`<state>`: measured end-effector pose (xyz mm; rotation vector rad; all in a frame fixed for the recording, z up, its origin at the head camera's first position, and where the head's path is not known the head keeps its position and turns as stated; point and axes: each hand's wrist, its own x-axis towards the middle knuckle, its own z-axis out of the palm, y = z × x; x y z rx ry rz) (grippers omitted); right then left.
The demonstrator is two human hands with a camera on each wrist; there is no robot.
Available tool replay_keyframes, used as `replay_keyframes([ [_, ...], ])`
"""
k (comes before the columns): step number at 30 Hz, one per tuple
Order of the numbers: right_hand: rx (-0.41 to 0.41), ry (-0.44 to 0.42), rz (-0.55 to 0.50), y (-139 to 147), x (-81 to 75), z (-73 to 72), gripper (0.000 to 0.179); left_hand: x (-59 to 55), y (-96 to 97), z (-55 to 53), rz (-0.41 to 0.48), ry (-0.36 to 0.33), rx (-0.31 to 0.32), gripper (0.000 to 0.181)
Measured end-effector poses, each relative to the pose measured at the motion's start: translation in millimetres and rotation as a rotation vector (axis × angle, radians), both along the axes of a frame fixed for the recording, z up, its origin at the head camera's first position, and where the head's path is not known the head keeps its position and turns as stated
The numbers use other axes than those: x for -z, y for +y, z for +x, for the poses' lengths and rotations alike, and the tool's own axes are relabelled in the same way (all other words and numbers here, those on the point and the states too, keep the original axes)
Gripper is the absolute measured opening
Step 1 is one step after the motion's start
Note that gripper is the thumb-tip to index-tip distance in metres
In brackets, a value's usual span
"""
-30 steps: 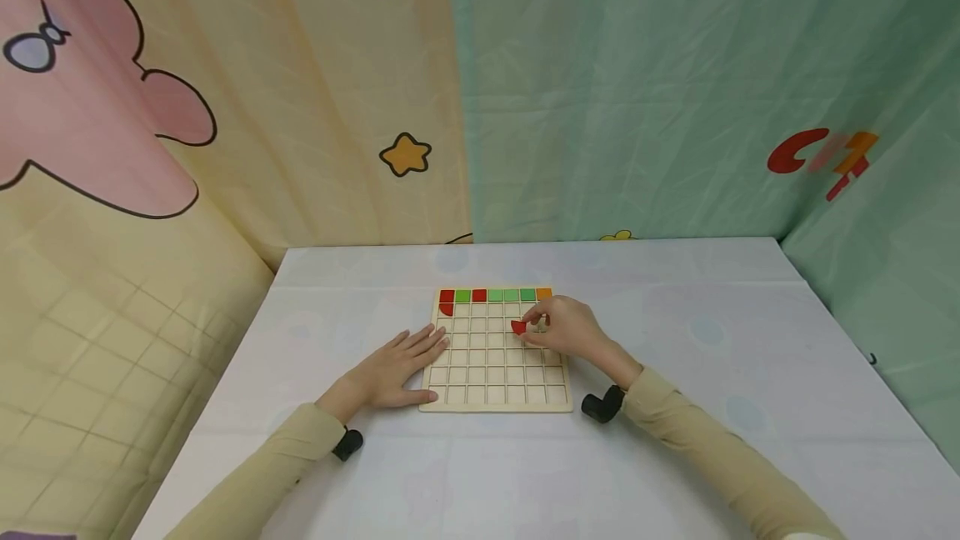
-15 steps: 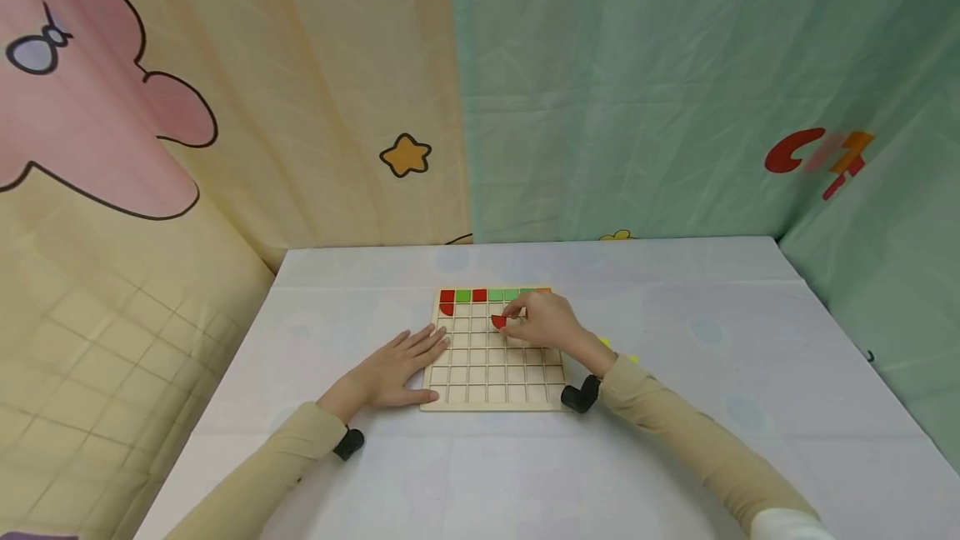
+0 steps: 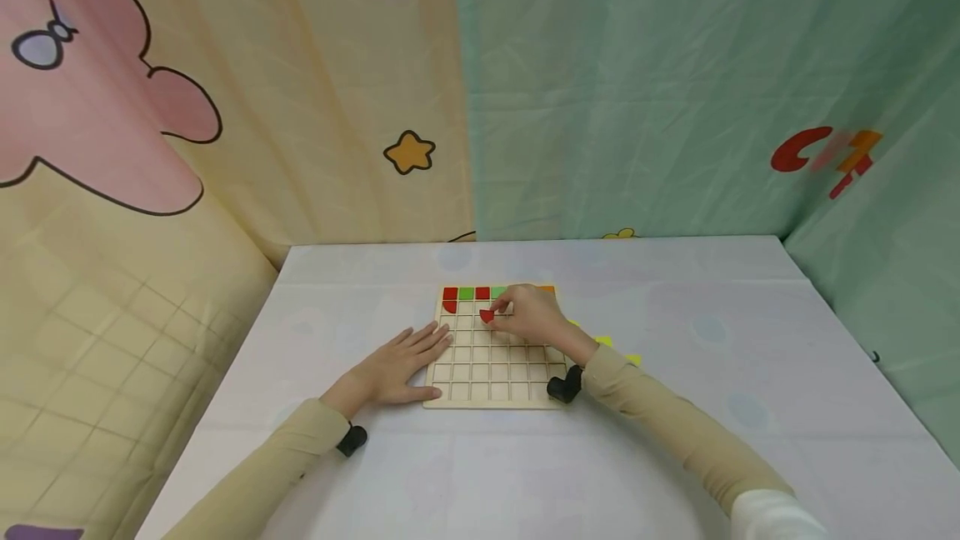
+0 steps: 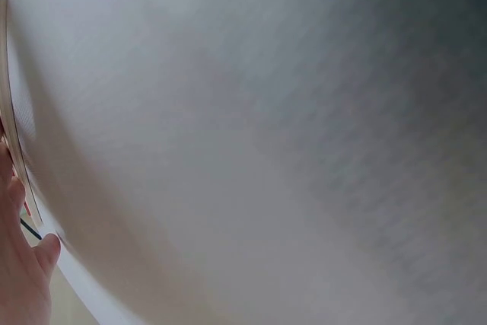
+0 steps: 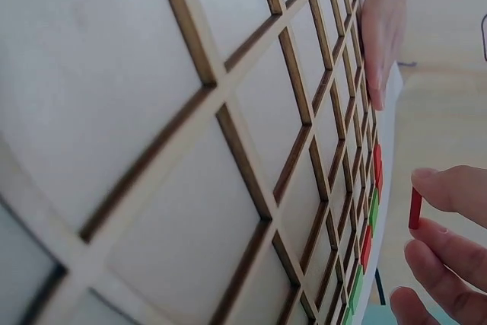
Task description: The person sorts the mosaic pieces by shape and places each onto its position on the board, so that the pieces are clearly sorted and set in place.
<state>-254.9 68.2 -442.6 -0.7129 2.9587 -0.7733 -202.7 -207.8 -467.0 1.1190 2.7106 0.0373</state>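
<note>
My right hand pinches a small red quarter-circle tile over the upper part of a wooden grid board. The right wrist view shows this tile edge-on between thumb and fingertips, raised off the grid. My left hand lies flat with fingers spread, fingertips on the board's left edge; only part of that hand enters the left wrist view. Square tiles fill cells along the top row, among them a red tile and a green tile. Below the corner sits another red rounded tile.
Yellow pieces lie on the white-covered table right of the board, partly hidden by my right forearm. A black wrist camera hangs below my right wrist. Printed curtains stand behind and at both sides.
My right hand has moved left across the board with the red quarter-circle tile, and yellow pieces have come into view behind the forearm. The left hand stays in place.
</note>
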Motion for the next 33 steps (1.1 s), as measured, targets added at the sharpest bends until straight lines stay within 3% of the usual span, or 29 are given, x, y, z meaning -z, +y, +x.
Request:
replay_keyframes([
  [16, 0.024, -0.047, 0.011, -21.2, 3.9, -12.8, 0.027, -1.4, 0.5, 0.9, 0.023, -0.012, 0.001, 0.087],
  [33, 0.029, -0.006, 0.063, -37.3, 9.5, -24.1, 0.025, -1.6, 0.1, 0.5, 0.027, -0.009, 0.008, 0.087],
])
